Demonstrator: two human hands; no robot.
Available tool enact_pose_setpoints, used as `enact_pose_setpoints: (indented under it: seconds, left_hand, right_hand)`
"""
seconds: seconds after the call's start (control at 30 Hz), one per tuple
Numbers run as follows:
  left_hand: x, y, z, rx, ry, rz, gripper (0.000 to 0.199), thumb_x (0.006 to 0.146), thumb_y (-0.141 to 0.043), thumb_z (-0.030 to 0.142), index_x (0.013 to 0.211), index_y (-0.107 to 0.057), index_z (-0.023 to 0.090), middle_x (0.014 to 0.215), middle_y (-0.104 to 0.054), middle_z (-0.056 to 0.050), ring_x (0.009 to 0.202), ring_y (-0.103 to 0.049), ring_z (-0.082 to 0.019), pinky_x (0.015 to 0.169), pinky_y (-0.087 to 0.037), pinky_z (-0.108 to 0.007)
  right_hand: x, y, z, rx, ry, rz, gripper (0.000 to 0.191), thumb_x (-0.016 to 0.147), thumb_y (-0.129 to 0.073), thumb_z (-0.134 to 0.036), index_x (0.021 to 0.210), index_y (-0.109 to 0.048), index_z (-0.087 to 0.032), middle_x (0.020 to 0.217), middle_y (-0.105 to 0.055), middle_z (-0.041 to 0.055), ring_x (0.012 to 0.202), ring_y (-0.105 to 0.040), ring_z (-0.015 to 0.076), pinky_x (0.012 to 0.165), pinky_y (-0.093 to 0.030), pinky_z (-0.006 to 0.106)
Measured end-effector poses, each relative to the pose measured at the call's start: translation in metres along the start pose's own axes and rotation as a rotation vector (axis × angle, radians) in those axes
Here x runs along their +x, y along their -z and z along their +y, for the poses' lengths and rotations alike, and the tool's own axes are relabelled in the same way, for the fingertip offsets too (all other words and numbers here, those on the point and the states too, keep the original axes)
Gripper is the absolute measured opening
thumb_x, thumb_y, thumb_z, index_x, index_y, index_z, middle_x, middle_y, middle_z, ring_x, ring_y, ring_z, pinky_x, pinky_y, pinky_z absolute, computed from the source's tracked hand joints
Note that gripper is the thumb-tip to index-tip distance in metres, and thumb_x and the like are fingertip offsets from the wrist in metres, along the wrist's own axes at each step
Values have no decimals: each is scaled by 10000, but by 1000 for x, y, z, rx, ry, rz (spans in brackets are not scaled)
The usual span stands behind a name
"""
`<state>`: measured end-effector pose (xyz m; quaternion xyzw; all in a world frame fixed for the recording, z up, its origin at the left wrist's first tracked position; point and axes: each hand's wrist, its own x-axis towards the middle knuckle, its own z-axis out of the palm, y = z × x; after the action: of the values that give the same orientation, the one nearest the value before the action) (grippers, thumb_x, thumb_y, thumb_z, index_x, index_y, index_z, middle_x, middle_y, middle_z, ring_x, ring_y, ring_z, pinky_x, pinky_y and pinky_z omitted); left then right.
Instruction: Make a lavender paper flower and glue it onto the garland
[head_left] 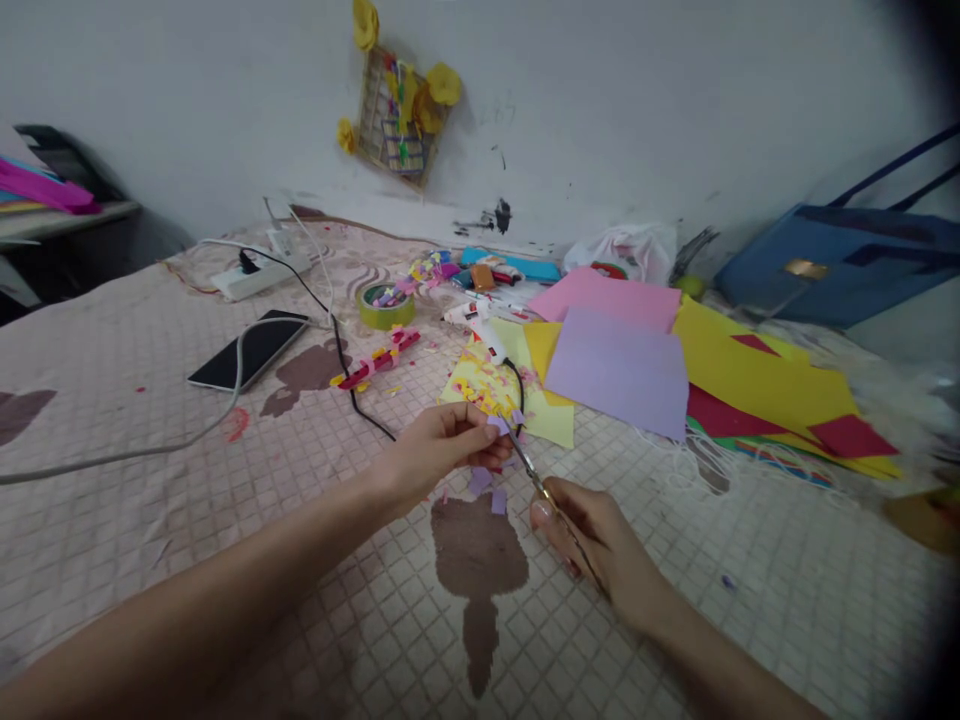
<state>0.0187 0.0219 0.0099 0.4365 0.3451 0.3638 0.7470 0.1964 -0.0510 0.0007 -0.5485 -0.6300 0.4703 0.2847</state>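
Note:
Between the thumb and fingers of my left hand (457, 438) is a small piece of purple paper (496, 426). My right hand (585, 530) grips a pair of scissors (534, 476), whose blades reach up to that piece. Below my left hand, purple paper scraps (480, 481) lie on the patterned cloth. Just beyond it, a pale yellow sheet (553, 420) carries many small yellow and pink paper bits (480, 385). A white glue gun (484, 330) rests at the far side of that sheet.
Purple (619, 370), pink (607, 297) and yellow sheets (757, 370) overlap at right, near a blue bag (840, 260). At left are a phone (249, 350), a power strip (259, 277) and loose cables. A tape roll (386, 305) and decorated red strip (379, 362) lie mid-table.

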Motion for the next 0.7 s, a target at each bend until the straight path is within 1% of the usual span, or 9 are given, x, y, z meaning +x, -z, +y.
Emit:
enact_pose_setpoints:
  seconds: [0.23,0.47,0.7]
  left_hand:
    - [1,2,-2,-7,-7,-18,148,755,-631,231,762,-538,117,745,-650,-35,706,-623,-122,724,-473,-289]
    - [0,0,-1,-28,9,15,164,736,-649,235,754,-542,113,734,-649,-40,685,-622,-124,718,-476,-298]
    - [0,-3,-3,-53,21,35,158,747,-638,238,746,-543,111,738,-651,-41,665,-614,-107,710,-479,-277]
  right_hand:
    - [0,0,-2,5,-10,5,432,819,-414,-563,579,-359,-207,474,-342,-59,431,-324,90,393,-244,212]
    - [0,-2,-1,15,-5,12,430,826,-405,-563,593,-382,-202,482,-345,-61,433,-325,89,397,-251,212]
    - [0,-3,1,18,16,26,429,826,-406,-561,592,-381,-203,496,-348,-56,453,-321,94,405,-257,213]
